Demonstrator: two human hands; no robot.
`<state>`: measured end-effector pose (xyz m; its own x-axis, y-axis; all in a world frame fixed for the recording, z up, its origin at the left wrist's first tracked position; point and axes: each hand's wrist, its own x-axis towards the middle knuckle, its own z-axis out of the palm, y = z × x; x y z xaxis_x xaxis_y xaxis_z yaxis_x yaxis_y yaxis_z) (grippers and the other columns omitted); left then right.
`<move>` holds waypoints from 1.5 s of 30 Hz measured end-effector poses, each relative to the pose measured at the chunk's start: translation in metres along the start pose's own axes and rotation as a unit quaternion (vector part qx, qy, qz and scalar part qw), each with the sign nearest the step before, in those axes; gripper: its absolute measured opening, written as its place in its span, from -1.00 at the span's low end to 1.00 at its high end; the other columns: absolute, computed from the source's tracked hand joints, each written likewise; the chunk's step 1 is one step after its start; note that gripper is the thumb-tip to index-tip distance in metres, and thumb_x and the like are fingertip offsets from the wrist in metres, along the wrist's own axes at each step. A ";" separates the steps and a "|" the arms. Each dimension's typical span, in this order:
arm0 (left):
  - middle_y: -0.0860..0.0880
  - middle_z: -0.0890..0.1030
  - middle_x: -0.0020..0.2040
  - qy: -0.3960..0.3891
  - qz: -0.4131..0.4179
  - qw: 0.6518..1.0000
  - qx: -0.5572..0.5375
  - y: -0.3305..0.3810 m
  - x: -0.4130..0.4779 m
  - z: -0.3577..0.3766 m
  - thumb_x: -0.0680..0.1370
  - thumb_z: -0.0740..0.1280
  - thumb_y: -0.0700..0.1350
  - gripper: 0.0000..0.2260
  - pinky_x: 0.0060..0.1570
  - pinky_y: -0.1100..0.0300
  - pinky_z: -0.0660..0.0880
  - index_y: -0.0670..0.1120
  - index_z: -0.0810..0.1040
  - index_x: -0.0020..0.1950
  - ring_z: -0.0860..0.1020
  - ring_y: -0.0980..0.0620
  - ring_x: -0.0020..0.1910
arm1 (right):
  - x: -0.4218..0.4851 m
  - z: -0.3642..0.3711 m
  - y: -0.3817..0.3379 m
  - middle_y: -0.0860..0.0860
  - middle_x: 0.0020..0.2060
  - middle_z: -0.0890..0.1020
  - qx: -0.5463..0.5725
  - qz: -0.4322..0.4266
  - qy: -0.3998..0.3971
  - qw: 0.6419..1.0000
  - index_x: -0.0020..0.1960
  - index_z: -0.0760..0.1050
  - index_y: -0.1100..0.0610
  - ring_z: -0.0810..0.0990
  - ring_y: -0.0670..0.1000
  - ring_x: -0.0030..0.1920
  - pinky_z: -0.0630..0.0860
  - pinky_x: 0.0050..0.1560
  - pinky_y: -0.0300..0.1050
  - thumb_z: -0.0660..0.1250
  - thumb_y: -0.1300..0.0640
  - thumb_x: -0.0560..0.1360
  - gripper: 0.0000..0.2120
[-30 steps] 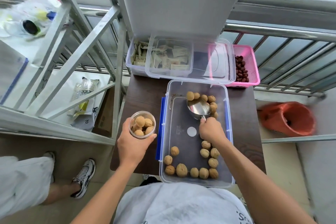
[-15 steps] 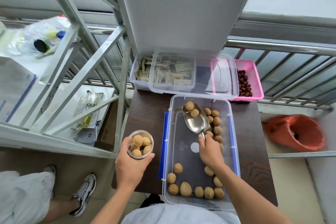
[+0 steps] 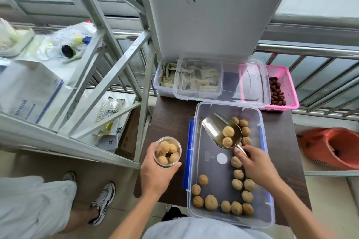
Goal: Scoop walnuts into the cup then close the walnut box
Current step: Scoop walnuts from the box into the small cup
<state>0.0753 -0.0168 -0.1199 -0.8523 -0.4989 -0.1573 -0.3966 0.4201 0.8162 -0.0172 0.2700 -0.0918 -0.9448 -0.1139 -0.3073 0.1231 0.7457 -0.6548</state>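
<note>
Walnuts [image 3: 228, 136], 2 of em, sit in shiny metal scoop [image 3: 221, 130] w/ right hand [image 3: 256, 167] gripping its handle over clear plastic walnut box [image 3: 269, 196]. Left hand [image 3: 155, 172] wrapped round small clear cup [image 3: 167, 151] just left of box, lid off.

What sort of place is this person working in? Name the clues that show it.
Probably a balcony or storeroom corner used for keeping dry foods: a metal railing runs behind a small table, metal shelving stands alongside, and tubs hold walnuts and sachets.

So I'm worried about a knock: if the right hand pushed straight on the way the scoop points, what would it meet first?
Probably the far left wall of the walnut box; the scoop in the right hand points there, though its height is unclear.
</note>
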 end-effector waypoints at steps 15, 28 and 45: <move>0.12 0.55 0.33 -0.023 0.006 1.000 0.005 0.002 -0.002 0.011 0.21 0.66 0.06 -0.11 0.29 0.05 0.50 0.11 0.36 0.48 0.51 0.14 0.31 | -0.041 -0.077 -0.105 0.01 -0.49 0.43 -0.161 -0.093 -0.219 0.958 -0.36 0.46 0.10 0.31 -0.09 -0.47 0.30 -0.36 -0.11 0.33 -0.05 0.56 -0.64; 0.25 0.58 0.08 -0.011 0.041 0.999 0.019 0.010 0.001 0.003 0.21 0.66 0.09 -0.32 0.05 0.33 0.52 0.22 0.44 0.26 0.55 0.25 0.09 | -0.043 -0.100 -0.092 -0.08 -0.53 0.22 -0.062 -0.024 -0.179 0.982 -0.22 0.61 0.24 0.14 -0.12 -0.47 0.14 -0.49 -0.28 0.32 -0.02 0.57 -0.64; 0.40 0.51 -0.01 0.008 0.049 0.999 0.011 0.017 -0.005 0.010 0.22 0.69 0.01 -0.32 0.02 0.31 0.44 0.33 0.37 0.15 0.49 0.29 0.00 | -0.048 -0.055 -0.024 0.00 -0.44 0.45 -0.195 0.204 -0.213 0.935 -0.36 0.39 0.12 0.44 0.07 -0.35 0.33 -0.36 -0.09 0.22 0.03 0.62 -0.61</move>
<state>0.0692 0.0009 -0.1107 -0.8819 -0.4664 -0.0687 -0.3195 0.4841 0.8146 0.0084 0.2937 -0.0240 -0.6271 0.0435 -0.7777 0.2478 0.9577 -0.1462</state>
